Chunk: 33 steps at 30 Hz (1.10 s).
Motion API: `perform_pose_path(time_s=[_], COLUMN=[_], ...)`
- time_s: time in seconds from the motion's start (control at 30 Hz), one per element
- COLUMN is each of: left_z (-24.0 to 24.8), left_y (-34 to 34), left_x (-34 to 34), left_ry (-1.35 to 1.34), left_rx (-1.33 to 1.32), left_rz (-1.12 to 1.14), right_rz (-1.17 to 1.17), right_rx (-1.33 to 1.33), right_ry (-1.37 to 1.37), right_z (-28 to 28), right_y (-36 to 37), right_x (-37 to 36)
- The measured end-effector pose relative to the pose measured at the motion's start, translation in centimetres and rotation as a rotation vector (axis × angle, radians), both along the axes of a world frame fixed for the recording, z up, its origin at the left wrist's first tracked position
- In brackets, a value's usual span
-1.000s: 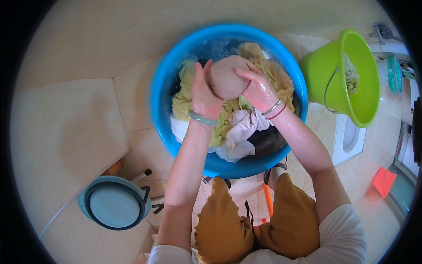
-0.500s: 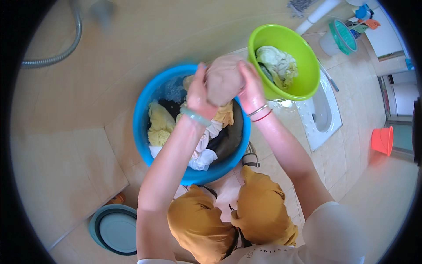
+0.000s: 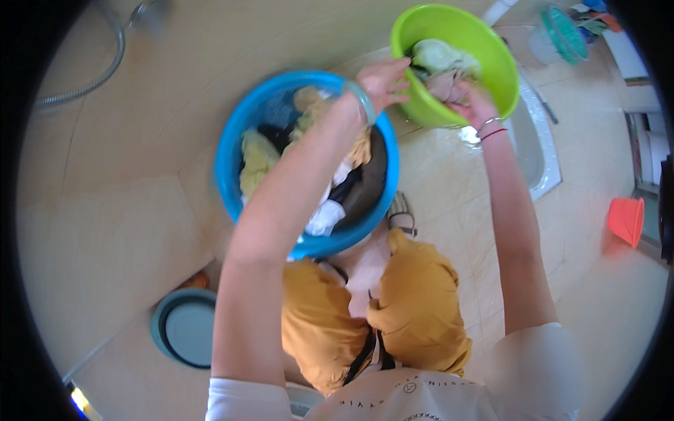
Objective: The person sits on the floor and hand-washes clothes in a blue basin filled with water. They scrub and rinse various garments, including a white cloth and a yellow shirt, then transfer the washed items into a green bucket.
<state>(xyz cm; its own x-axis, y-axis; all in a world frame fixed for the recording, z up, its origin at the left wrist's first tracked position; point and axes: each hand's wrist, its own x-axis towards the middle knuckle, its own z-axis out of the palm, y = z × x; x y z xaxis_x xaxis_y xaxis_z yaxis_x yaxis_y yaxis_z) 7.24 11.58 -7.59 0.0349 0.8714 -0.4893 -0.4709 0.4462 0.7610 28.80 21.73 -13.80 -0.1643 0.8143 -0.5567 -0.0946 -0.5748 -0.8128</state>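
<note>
While a crumpled pinkish-beige cloth (image 3: 447,84) is lying inside the green bucket (image 3: 497,59), against a pale cloth (image 3: 437,55), the person's right hand (image 3: 481,105) is touching it at the near side. Whether those fingers are gripping the cloth or only resting on it cannot be told, since folds and the hand itself are covering the contact. The left hand (image 3: 381,83) is hanging by the bucket's left edge, its fingers loosely parted and holding nothing; it is perhaps leaving the opening to the right hand, and whether it is touching the rim is unclear. The bucket is standing near the blue tub (image 3: 228,161), probably so that both are lying within arm's reach. Yellowish cloth (image 3: 258,161), white cloth (image 3: 324,217) and a brown garment (image 3: 368,184) are filling the tub, and the left forearm is hiding much of the heap. Farther out, the bucket is covering part of a white squat toilet (image 3: 546,165), the left arm is cutting off a grey-blue basin (image 3: 191,326), and a shower hose (image 3: 77,92) is showing only blurrily.
</note>
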Motion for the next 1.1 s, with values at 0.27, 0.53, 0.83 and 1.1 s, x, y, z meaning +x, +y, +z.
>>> perform_pose_path(time_s=[0.27,0.53,0.83,1.1], left_z=[-6.4,-13.9,-9.2,-6.9], left_y=[-10.5,-20.3,-21.2,-21.1], left_x=[-10.0,-11.7,-13.0,-17.0], left_ry=[0.927,0.883,0.261,-0.355], left_rx=[-0.019,-0.271,-0.29,0.039], left_rz=[-0.287,-0.21,0.002,0.296], right_rz=[0.351,1.292,0.931,0.591], right_rx=[1.055,1.365,0.464,0.227], right_ry=[-0.67,-0.82,-0.07,0.452], right_z=[3.4,-4.7,-0.6,4.4], right_y=[-7.6,-21.1,-18.1,-16.4], right_x=[-5.3,-14.4,-17.1,-24.0])
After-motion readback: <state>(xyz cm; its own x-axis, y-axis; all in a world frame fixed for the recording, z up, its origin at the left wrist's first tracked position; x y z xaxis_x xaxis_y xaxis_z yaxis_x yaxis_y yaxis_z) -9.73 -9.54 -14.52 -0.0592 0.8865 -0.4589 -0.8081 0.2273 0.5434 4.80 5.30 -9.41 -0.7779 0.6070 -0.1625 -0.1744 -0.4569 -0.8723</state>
